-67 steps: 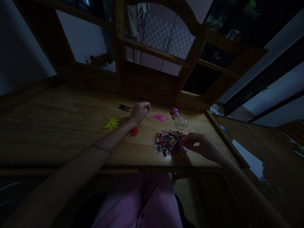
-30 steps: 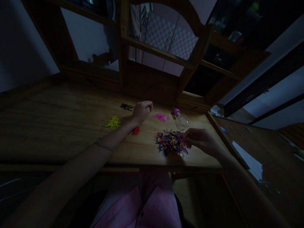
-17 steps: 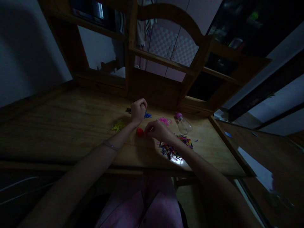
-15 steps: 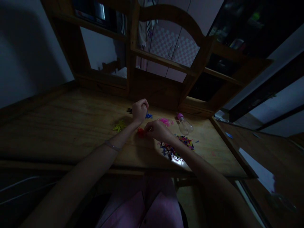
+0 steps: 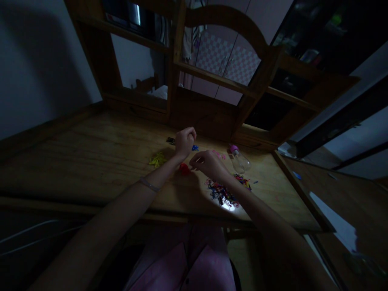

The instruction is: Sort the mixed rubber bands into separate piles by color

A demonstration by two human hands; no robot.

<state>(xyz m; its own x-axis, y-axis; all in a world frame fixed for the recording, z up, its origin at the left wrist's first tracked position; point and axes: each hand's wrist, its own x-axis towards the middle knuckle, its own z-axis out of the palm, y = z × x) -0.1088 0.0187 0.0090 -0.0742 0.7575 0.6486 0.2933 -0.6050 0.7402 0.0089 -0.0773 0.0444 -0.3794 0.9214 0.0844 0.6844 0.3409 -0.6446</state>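
Note:
My left hand [image 5: 185, 142] is closed in a fist above the far part of the wooden table, between small black pieces [image 5: 171, 140] and small blue pieces [image 5: 195, 148]. What it holds is hidden. My right hand [image 5: 209, 165] is bent with thumb and fingertips drawn together, just right of a small red pile [image 5: 184, 169]. Anything between those fingertips is too small to make out. Yellow pieces [image 5: 157, 160] lie left of my left forearm. Pink pieces [image 5: 218, 154] lie behind my right hand. A mixed pile of coloured clip-like pieces [image 5: 224, 192] lies partly under my right forearm.
A clear bottle [image 5: 241, 162] with a pink top lies on the table [image 5: 91, 161] to the right. A wooden frame with mirrors [image 5: 209, 72] rises at the back edge. White paper [image 5: 335, 220] lies on a brown surface at right. The room is dim.
The view has shifted slightly, so the scene sits farther right. My right fingertips have lifted a little off the red pile. My left hand stays closed in nearly the same place.

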